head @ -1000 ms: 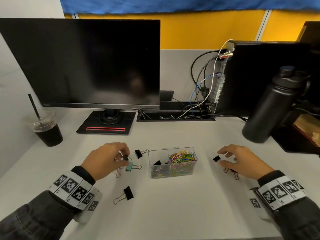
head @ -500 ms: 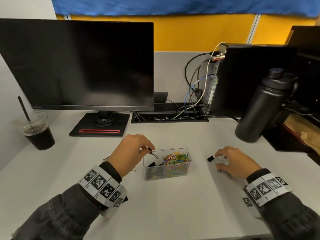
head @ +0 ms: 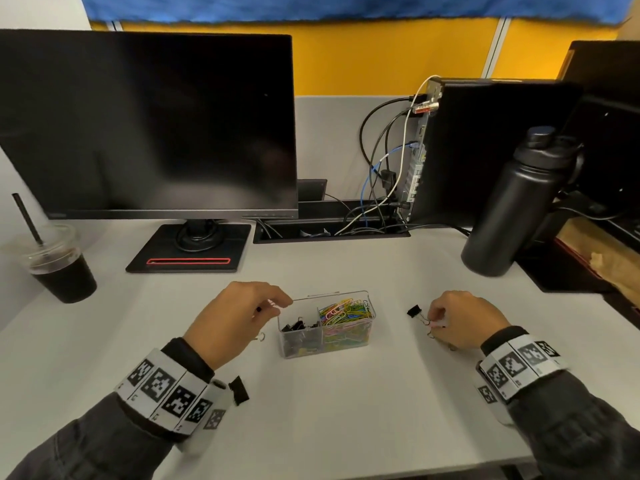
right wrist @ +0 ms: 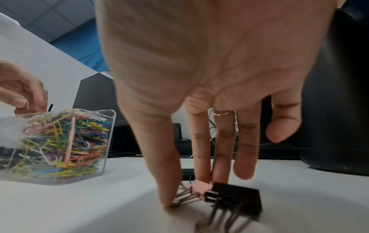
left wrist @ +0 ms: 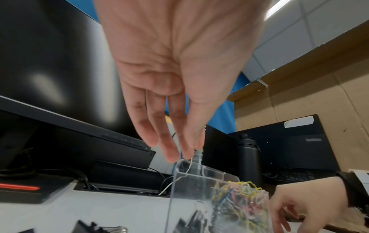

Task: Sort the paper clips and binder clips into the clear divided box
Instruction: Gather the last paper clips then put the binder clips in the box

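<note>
The clear divided box (head: 367,299) stands mid-desk, black binder clips in its left half, coloured paper clips (head: 346,315) in its right half. My left hand (head: 273,304) hovers at the box's left rim, thumb and fingers pinching a small binder clip (right wrist: 49,108), mostly hidden. On the right, my right hand (head: 438,322) is down on the desk, thumb and forefinger pinching the wire handles of a pink binder clip (right wrist: 199,187). A black binder clip (head: 414,310) lies just left of it, another (right wrist: 235,197) under the palm. One more black clip (head: 239,389) lies by my left wrist.
A monitor (head: 149,123) on its stand fills the back left. An iced drink cup (head: 59,268) stands far left. A black bottle (head: 512,202) and a computer with cables (head: 391,168) are at the back right. A wire handle (head: 261,337) shows under my left hand.
My left hand lifted clips from the desk left of the box and carried them right to the box's left rim. The right hand stayed put and closed its fingers on the pink clip.
</note>
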`<state>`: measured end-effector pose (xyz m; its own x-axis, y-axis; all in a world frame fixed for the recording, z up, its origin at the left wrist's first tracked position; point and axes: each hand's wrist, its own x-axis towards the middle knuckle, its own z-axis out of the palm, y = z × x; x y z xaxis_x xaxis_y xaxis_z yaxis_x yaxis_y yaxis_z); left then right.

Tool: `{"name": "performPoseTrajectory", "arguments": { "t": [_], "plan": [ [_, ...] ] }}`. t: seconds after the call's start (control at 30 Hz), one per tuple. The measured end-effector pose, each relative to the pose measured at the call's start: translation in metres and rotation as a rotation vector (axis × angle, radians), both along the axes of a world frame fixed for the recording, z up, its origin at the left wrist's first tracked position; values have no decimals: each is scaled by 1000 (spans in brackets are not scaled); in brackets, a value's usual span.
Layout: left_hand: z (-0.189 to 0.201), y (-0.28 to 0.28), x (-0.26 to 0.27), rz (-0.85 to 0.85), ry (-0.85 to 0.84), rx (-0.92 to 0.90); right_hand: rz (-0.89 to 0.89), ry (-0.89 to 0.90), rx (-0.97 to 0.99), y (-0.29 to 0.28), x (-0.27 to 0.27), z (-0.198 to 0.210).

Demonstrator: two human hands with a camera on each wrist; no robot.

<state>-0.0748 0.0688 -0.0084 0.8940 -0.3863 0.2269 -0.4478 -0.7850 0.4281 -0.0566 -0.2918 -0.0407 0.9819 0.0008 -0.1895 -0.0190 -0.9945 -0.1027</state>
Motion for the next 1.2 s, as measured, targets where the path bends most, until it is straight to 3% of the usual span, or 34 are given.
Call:
{"name": "performPoseTrajectory", "arguments": {
  "t": [0.13,0.33,0.43,0.6,0.7,0.83,1.03,1.13,1.2],
  "plan": [
    [0,19,-9,57,-17,27,17,21,31,2,-3,4],
    [-8,42,-19,126,91,157,23,0,106,3,-2,2],
    [-8,54,-19,169,163,217,26,-106,98,10,2,9],
    [-10,56,-22,126,366,337,305,-427,432,66,-3,55],
    [-21,45,-29,52,475,411,487,-408,611,114,-7,67],
    [-28,37,-33,47,484,473,562,-335,621,149,-1,54],
    [-26,36,-35,41,418,455,410,-431,600,97,6,56],
    [-21,37,-29,45,348,337,225,-392,401,44,15,43],
    [-16,37,-24,33,275,177,134,-229,228,19,20,29]
  ]
}}
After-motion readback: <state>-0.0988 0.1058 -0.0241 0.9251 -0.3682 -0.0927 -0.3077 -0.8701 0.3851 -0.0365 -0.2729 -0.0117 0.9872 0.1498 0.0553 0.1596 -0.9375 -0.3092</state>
